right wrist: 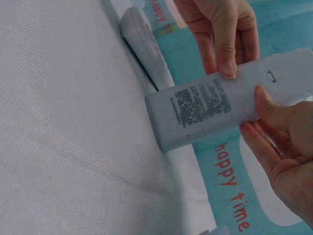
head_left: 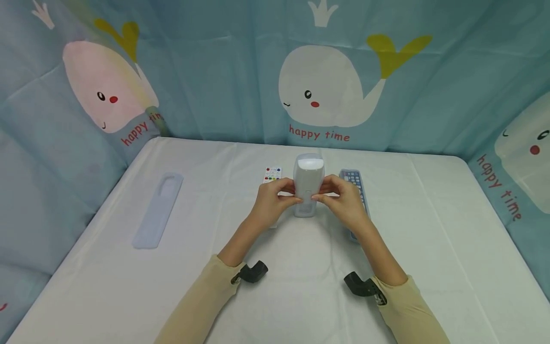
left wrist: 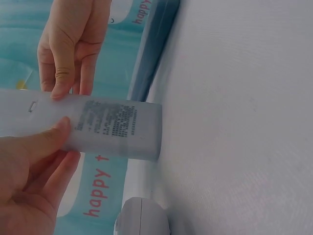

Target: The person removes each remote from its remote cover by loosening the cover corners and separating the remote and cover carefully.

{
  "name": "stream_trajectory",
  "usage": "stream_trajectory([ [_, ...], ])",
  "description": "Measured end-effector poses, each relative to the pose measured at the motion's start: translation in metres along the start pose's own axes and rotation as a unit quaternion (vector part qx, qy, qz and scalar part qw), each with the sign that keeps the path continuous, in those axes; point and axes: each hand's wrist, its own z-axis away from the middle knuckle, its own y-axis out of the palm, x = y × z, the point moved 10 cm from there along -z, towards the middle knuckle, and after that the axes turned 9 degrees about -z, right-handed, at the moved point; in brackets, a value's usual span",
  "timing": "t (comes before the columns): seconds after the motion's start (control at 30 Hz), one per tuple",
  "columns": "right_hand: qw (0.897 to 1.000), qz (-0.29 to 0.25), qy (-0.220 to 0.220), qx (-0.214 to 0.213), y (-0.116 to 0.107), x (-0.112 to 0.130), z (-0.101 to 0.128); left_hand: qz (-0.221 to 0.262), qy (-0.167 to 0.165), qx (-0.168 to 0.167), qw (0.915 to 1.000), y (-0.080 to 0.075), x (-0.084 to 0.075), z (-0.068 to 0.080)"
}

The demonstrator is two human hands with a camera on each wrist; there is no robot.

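Head view is showing you holding a pale grey remote (head_left: 308, 184) upright near the middle of the white table (head_left: 429, 229), its lower end resting on the cloth and its back facing you. Your left hand (head_left: 271, 200) is gripping it from the left, fingers curled around its edge and thumb pressing on the back. Your right hand (head_left: 343, 200) is gripping it from the right in the same way, thumb tip lying on the back beside a small latch.

Left wrist view is showing the remote's back (left wrist: 115, 128) with a block of small printed text, your left thumb (left wrist: 44, 139) lying across it and the right hand's fingers (left wrist: 66, 63) touching its far edge. Right wrist view is showing that same printed panel (right wrist: 203, 112), with thumbs pressing at both sides.

Just behind your left hand, a white remote with coloured buttons (head_left: 272, 174) is lying flat. Beside your right hand, a blue-sleeved remote (head_left: 354, 184) is lying lengthwise. Well apart on the left, an empty pale blue silicone sleeve (head_left: 157, 210) is lying flat. A whale-print curtain (head_left: 326, 91) is hanging along the far side.
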Motion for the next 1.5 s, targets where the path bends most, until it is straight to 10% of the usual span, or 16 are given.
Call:
stream_trajectory([
  [1.5,0.998,0.053,0.029,0.019,0.009,-0.024,-0.003,-0.035,-0.046,0.06,0.9965,0.017,0.022,-0.001],
])
